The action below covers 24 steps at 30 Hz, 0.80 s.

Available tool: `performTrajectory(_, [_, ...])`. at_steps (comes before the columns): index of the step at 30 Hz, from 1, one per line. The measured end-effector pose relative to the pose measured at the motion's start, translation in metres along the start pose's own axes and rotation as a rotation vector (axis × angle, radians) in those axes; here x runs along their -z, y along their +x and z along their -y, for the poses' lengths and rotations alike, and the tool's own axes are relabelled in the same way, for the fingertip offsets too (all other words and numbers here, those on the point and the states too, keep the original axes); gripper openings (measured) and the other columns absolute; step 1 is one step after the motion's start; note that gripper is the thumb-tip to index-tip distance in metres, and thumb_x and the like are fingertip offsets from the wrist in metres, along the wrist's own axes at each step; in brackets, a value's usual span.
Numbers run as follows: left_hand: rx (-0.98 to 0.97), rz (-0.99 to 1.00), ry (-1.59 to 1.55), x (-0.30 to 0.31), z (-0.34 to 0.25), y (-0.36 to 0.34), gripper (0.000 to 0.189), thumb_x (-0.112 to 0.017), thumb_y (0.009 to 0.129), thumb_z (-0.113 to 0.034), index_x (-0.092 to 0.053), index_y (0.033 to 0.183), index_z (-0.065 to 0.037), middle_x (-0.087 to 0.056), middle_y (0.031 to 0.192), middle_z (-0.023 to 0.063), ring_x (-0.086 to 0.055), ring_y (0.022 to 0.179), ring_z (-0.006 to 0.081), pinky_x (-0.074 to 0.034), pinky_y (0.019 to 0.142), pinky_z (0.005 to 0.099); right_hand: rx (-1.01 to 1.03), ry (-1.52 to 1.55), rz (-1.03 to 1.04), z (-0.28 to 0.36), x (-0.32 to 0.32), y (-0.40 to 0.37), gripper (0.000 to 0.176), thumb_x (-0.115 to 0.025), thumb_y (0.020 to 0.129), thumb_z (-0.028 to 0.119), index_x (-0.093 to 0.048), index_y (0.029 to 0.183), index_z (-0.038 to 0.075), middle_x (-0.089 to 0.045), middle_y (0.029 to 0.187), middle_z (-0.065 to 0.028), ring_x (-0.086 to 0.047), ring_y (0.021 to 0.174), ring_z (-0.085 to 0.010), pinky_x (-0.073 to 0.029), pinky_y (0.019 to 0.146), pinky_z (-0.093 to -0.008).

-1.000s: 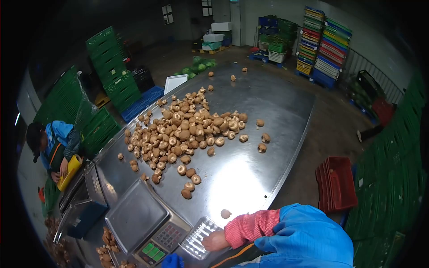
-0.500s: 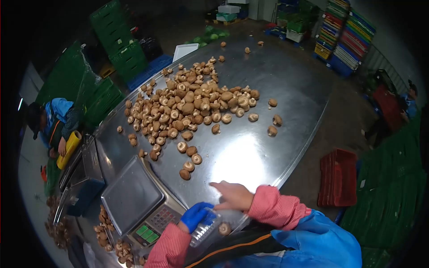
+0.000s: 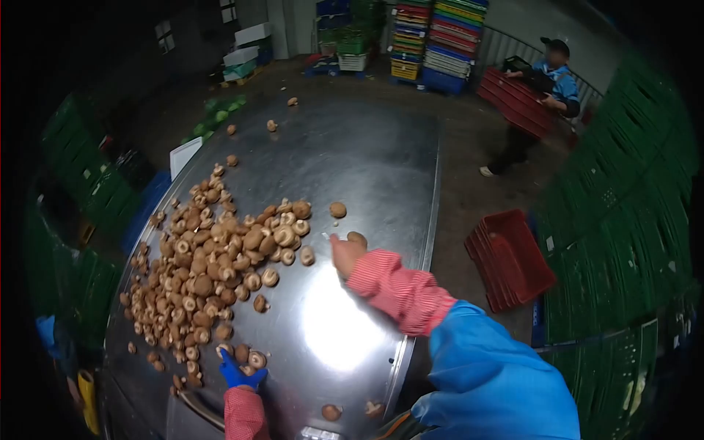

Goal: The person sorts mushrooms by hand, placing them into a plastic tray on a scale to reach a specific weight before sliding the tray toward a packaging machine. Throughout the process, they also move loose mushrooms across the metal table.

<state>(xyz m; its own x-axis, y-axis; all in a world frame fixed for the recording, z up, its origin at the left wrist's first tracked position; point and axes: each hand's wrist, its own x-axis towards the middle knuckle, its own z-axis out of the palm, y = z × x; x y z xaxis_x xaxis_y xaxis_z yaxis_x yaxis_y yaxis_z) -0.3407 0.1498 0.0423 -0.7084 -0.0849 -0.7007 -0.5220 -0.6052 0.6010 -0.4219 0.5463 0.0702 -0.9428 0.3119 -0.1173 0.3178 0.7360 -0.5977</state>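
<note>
My left hand (image 3: 240, 372), in a blue glove, is open with thumb and fingers spread at the near end of the mushroom pile. Its fingertips are right at a few mushrooms (image 3: 257, 359). My right hand (image 3: 347, 257), bare, reaches out over the steel table with a finger stretched forward. Right beside its fingers lies a brown mushroom (image 3: 357, 239), partly covered by the hand. Another mushroom (image 3: 337, 210) lies just beyond. The large shiitake pile (image 3: 209, 257) spreads across the table's left side.
The steel table (image 3: 367, 154) has a raised right edge. Two mushrooms (image 3: 331, 412) and a clear plastic tray (image 3: 319, 434) lie near me. Red crates (image 3: 513, 257) and green crates (image 3: 616, 220) stand right. A person (image 3: 561, 81) carries red crates at the back right.
Both hands have left the clear tray: my left moved to the pile's near end, my right forward to the loose mushrooms. The view has turned right, and the person with red crates appears closer.
</note>
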Motion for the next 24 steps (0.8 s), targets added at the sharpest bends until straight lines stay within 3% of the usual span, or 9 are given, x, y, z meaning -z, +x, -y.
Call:
performTrajectory(2, [0.135, 0.377, -0.108, 0.041, -0.011, 0.08, 0.045, -0.057, 0.084, -0.051, -0.05, 0.109, -0.014, -0.055, 0.097, 0.0072, -0.056, 0.086, 0.0237, -0.052, 0.069, 0.0458, 0.0, 0.145, 0.186, 0.022, -0.013, 0.019, 0.029, -0.041, 0.093, 0.018, -0.049, 0.115, 0.002, -0.063, 0.089, -0.0234, -0.062, 0.08, -0.0406, -0.048, 0.072, -0.0476])
performTrajectory(4, [-0.026, 0.151, 0.064, -0.022, -0.017, 0.044, 0.046, -0.055, 0.087, -0.048, -0.047, 0.113, -0.012, -0.055, 0.098, 0.0065, -0.054, 0.085, 0.0228, -0.052, 0.071, 0.0459, 0.358, -0.028, 0.179, 0.047, -0.027, 0.02, 0.027, -0.041, 0.093, 0.02, -0.05, 0.113, 0.004, -0.062, 0.089, -0.0245, -0.061, 0.081, -0.0418, -0.048, 0.072, -0.0487])
performTrajectory(6, [-0.137, 0.17, 0.188, -0.041, -0.018, 0.046, 0.064, -0.071, 0.078, -0.041, -0.04, 0.123, -0.007, -0.052, 0.112, 0.0076, -0.052, 0.095, 0.0231, -0.051, 0.08, 0.0454, 0.442, 0.044, 0.218, 0.059, -0.064, 0.03, 0.025, -0.043, 0.093, 0.021, -0.051, 0.111, 0.006, -0.063, 0.088, -0.0241, -0.061, 0.081, -0.0418, -0.047, 0.072, -0.0492])
performTrajectory(8, [-0.734, 0.372, 0.948, -0.019, -0.011, 0.067, 0.123, -0.093, 0.046, -0.026, -0.02, 0.143, -0.005, -0.039, 0.135, 0.0154, -0.044, 0.12, 0.0312, -0.039, 0.102, 0.0418, 0.362, 0.295, 0.409, 0.073, -0.117, 0.036, 0.022, -0.045, 0.093, 0.022, -0.052, 0.11, 0.009, -0.063, 0.085, -0.0228, -0.061, 0.081, -0.0412, -0.047, 0.07, -0.0495])
performTrajectory(9, [-0.897, 0.199, 1.353, -0.021, -0.009, 0.07, 0.13, -0.093, 0.046, -0.028, -0.014, 0.146, -0.005, -0.038, 0.134, 0.0185, -0.042, 0.123, 0.0321, -0.035, 0.105, 0.0426, 0.618, 0.179, 0.287, 0.086, -0.12, 0.023, 0.023, -0.042, 0.093, 0.024, -0.054, 0.104, 0.007, -0.063, 0.084, -0.0242, -0.059, 0.079, -0.0433, -0.045, 0.069, -0.0515])
performTrajectory(10, [-0.851, 0.251, 1.296, -0.03, -0.007, 0.065, 0.13, -0.093, 0.045, -0.027, -0.014, 0.146, -0.005, -0.036, 0.136, 0.0193, -0.039, 0.125, 0.0315, -0.035, 0.105, 0.0423, 0.642, 0.215, 0.241, 0.089, -0.142, 0.012, 0.023, -0.042, 0.094, 0.026, -0.054, 0.103, 0.008, -0.063, 0.082, -0.0235, -0.059, 0.077, -0.0436, -0.045, 0.068, -0.0507])
performTrajectory(18, [-0.703, 0.138, 0.603, -0.061, 0.03, 0.015, 0.084, -0.07, 0.082, -0.019, -0.017, 0.147, -0.01, -0.06, 0.111, 0.0168, -0.059, 0.103, 0.0244, -0.047, 0.088, 0.0328, 0.278, 0.81, 0.359, 0.082, -0.187, -0.047, 0.029, -0.043, 0.096, 0.028, -0.056, 0.109, 0.005, -0.061, 0.086, -0.0173, -0.06, 0.077, -0.0274, -0.047, 0.075, -0.0369])
performTrajectory(22, [-0.782, -0.119, 1.109, -0.051, 0.033, -0.013, 0.063, -0.053, 0.092, -0.033, -0.027, 0.144, -0.008, -0.059, 0.114, 0.0217, -0.058, 0.107, 0.0316, -0.043, 0.094, 0.0361, 0.002, 1.122, 0.409, 0.071, -0.182, -0.078, 0.03, -0.041, 0.097, 0.025, -0.056, 0.109, 0.001, -0.059, 0.088, -0.0048, -0.054, 0.078, -0.014, -0.046, 0.075, -0.03])
performTrajectory(24, [-0.768, -0.115, 0.968, -0.031, 0.057, 0.001, 0.063, -0.053, 0.092, -0.038, -0.029, 0.143, -0.009, -0.059, 0.113, 0.0232, -0.059, 0.104, 0.0322, -0.044, 0.092, 0.0367, -0.026, 1.207, 0.459, 0.075, -0.164, -0.094, 0.031, -0.04, 0.098, 0.025, -0.055, 0.111, 0.001, -0.058, 0.089, -0.0051, -0.054, 0.08, -0.0139, -0.046, 0.076, -0.0292])
